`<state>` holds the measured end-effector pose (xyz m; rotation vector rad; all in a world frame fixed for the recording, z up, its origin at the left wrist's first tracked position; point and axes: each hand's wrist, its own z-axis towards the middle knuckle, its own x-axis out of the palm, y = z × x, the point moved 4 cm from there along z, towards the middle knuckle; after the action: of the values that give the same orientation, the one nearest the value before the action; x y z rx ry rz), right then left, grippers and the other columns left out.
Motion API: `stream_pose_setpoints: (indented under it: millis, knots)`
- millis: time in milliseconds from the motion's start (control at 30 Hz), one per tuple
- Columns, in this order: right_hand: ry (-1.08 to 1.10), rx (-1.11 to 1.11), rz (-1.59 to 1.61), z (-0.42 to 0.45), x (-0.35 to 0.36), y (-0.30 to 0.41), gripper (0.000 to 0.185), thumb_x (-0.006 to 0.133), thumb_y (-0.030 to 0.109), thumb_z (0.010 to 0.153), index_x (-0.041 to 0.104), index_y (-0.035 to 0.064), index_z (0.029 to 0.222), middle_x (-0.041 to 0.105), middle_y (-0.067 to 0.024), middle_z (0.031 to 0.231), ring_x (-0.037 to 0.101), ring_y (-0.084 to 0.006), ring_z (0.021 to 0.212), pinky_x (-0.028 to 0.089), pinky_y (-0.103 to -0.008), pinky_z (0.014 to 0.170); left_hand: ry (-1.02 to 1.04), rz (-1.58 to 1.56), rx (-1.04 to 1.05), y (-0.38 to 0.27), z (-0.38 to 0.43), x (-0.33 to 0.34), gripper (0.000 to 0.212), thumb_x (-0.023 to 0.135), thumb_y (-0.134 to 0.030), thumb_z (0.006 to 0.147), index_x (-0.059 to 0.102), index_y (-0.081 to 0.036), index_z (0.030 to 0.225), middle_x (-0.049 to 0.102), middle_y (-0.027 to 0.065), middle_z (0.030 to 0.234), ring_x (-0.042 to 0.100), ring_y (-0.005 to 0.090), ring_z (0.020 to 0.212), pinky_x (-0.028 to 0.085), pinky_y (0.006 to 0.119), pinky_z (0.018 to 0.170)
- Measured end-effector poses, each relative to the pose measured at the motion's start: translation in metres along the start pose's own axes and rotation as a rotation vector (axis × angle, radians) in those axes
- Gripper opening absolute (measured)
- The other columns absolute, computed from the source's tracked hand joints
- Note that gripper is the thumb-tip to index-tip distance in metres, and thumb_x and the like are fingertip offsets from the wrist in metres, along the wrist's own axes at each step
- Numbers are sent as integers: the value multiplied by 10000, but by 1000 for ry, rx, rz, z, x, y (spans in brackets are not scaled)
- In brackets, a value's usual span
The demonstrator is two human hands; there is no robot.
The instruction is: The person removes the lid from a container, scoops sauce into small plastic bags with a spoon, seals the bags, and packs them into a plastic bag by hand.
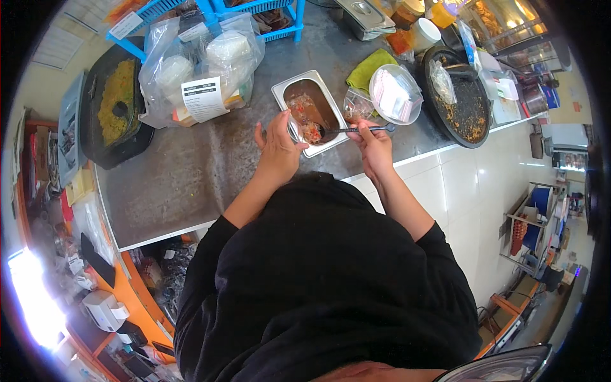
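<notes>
A rectangular stainless-steel food pan (338, 139) lies before me with brown liquid and a chunky, red-flecked sauce (301, 106) inside. My right hand (374, 145) grips the dark handle of a spoon (355, 129), whose bowl dips into the sauce at the pan's near end. My left hand (279, 148) is at the pan's left side, thumb and fingers spread around the edge of what looks like a small clear plastic bag (297, 131). That bag's lower part is hard to tell from the sauce behind it. Just right of the pan rests a clear bag of reddish-brown contents (357, 104).
A round clear tub of small packets (395, 93) stands right of the pan, by a green cloth (370, 71). Farther right, a large dark pan (460, 114) overhangs the counter's edge. Left are bulging plastic bags (229, 52) and a black tray of yellow food (114, 107).
</notes>
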<state>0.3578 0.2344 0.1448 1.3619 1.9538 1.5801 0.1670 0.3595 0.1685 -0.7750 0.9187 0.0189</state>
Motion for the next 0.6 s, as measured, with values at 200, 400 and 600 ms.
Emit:
stream_pose_setpoints:
  millis: [200, 400, 600]
  knots:
    - [-18, 100, 105, -2, -1, -5, 203, 553, 114, 942, 579, -17, 1095, 650, -106, 959, 664, -170, 785, 516, -267, 740, 3, 4, -26, -2, 1, -3, 870, 716, -223, 763, 160, -59, 1411, 355, 143, 1411, 345, 296, 1316, 48, 577, 1078]
    - [-52, 85, 177, 8, -7, 2, 187, 560, 115, 937, 554, 1, 1085, 648, -94, 946, 656, -161, 753, 512, -271, 724, -95, -25, -48, 1, 5, -16, 881, 742, -248, 751, 180, -35, 1395, 426, 136, 1372, 383, 259, 1311, 57, 552, 1084]
    - [42, -95, 218, 13, 11, 57, 198, 587, 110, 919, 560, 4, 1084, 640, -87, 911, 636, -156, 728, 522, -285, 730, -167, -116, -22, -8, 26, -40, 929, 779, -308, 722, 197, -7, 1380, 546, 102, 1269, 505, 254, 1208, 46, 523, 1086]
